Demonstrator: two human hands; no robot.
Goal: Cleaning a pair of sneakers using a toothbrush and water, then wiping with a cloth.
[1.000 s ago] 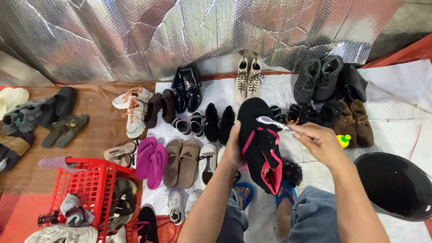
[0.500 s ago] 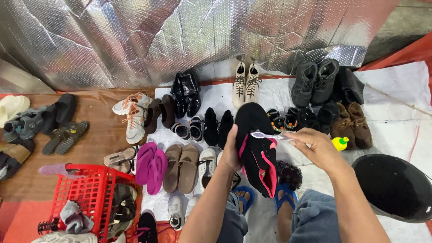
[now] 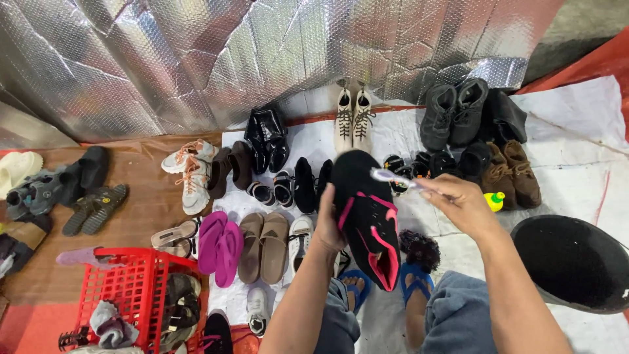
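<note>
**Between both hands, a shoe under the brush**

Left hand [image 3: 329, 226] grips the black-and-pink shoe [image 3: 368, 216]; right hand [image 3: 462, 203] pinches a toothbrush [image 3: 393, 177] on its toe. A loose hold could drop the shoe onto the sandals [image 3: 262, 246] below.

Even, bright daylight across your view; soft shadows only. Glare patches on crinkled foil backdrop [image 3: 196, 59]. Mild wide-angle bending at edges. Your right hand [image 3: 462, 203] slightly motion-blurred; rest sharp.
</note>
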